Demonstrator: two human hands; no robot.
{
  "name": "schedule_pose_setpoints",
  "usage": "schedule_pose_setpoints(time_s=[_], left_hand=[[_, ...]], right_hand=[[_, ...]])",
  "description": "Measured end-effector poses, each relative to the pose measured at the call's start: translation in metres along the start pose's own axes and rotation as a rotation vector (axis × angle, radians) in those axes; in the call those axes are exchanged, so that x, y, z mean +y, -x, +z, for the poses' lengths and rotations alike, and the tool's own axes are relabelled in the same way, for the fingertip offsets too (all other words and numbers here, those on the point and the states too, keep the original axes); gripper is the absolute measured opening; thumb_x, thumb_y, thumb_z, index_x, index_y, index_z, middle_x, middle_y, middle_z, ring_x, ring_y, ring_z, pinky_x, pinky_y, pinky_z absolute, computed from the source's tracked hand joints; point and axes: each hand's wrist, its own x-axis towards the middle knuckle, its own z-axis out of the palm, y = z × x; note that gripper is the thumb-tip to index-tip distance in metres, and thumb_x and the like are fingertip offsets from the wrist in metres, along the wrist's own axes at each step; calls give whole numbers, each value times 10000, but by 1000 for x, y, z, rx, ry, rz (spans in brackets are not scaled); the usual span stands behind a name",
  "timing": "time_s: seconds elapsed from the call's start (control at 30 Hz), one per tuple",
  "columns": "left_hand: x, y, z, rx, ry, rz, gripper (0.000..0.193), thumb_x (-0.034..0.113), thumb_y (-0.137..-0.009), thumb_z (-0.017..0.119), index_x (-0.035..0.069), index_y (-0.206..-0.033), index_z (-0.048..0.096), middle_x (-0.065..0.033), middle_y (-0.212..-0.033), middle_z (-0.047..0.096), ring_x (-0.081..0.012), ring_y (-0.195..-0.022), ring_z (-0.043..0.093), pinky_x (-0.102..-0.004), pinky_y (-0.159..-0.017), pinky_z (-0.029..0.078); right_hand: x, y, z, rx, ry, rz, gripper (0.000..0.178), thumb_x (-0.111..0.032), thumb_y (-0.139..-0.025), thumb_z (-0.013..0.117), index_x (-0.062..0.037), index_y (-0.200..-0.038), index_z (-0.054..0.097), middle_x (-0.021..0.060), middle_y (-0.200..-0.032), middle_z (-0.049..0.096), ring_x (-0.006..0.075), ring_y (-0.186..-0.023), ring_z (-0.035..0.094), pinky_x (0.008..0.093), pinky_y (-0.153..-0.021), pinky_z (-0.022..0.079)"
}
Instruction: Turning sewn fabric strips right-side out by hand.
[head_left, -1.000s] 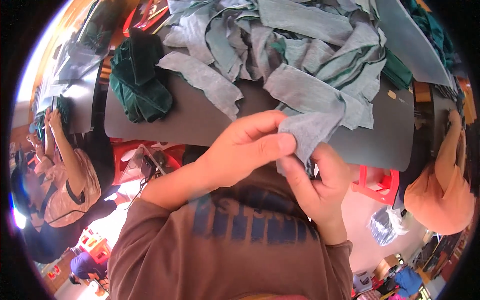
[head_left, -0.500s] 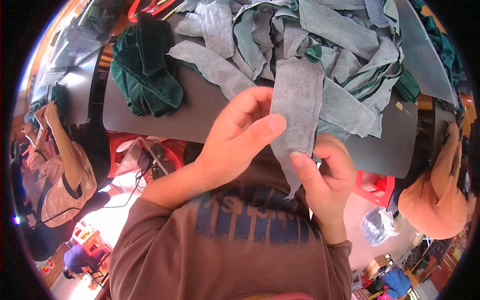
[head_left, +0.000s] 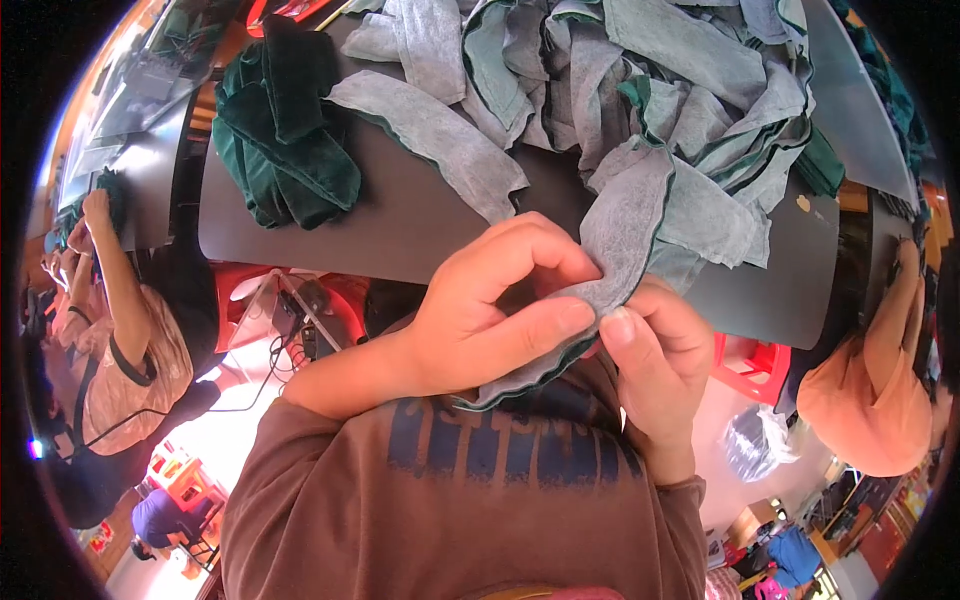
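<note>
A grey fabric strip [head_left: 625,235] with a dark green edge runs from the pile toward my chest. My left hand [head_left: 490,310] pinches it between thumb and forefinger, and its loose end curls below that thumb. Close beside, my right hand [head_left: 660,355] grips the strip's edge, thumb on top and fingers curled behind. Beyond the hands lies a heap of similar grey strips [head_left: 690,50] with green undersides. One grey strip [head_left: 440,135] stretches out left of the heap. Dark green velvet fabric [head_left: 285,130] sits folded at the table's left.
The dark table [head_left: 400,245] has its near edge just beyond my forearms. Red stools [head_left: 750,365] stand below it. A person [head_left: 865,405] in an orange top is at the right, another person [head_left: 135,340] at the left. Clear plastic [head_left: 757,445] lies on the floor.
The strip has been turned and bent, so its green edge shows and its lower end swings left under my left hand. Both hands have come together on it.
</note>
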Motion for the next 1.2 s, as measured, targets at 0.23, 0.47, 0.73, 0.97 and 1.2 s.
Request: schedule_pose_setpoints(time_s=[0.23, 0.47, 0.73, 0.97, 1.2], left_hand=[[-3, -5, 0, -2, -259, 198, 106, 45, -799, 624, 11, -896, 597, -84, -821, 577, -195, -757, 550, -280, -641, 434], [0, -2, 6, -15, 250, -103, 82, 86, -868, 578, 12, -901, 564, -34, -834, 542, -101, -763, 499, -234, -680, 400], [2, -1, 10, -27, 607, -335, 92, 117, -903, 544, 26, -906, 538, 10, -869, 498, -40, -795, 453, -200, -699, 381], [-3, 1, 8, 4, 122, -108, 105, 48, -846, 580, 20, -914, 505, -35, -857, 504, -98, -800, 475, -230, -716, 390], [12, -2, 4, 154, -289, 253, 202, 26, -705, 663, -9, -875, 560, -100, -856, 562, -217, -730, 513, -297, -661, 401]], right_hand=[[3, -3, -6, 16, 265, -217, 60, -21, -807, 613, 30, -824, 588, 68, -701, 547, 147, -598, 492, 246, -549, 381], [2, 1, -7, 3, 224, -261, 35, 3, -796, 603, 32, -804, 585, 76, -713, 558, 149, -605, 491, 251, -549, 379], [9, 3, -3, 28, -136, -104, 42, 12, -791, 614, 14, -815, 580, 44, -771, 542, 105, -682, 479, 225, -609, 377], [10, 2, -3, 29, -190, -105, 80, 7, -790, 626, -7, -806, 549, 21, -756, 506, 83, -671, 451, 212, -626, 370], [6, 3, -1, 68, -72, -130, 88, -8, -787, 650, 6, -804, 565, 23, -748, 515, 85, -652, 447, 210, -593, 359]])
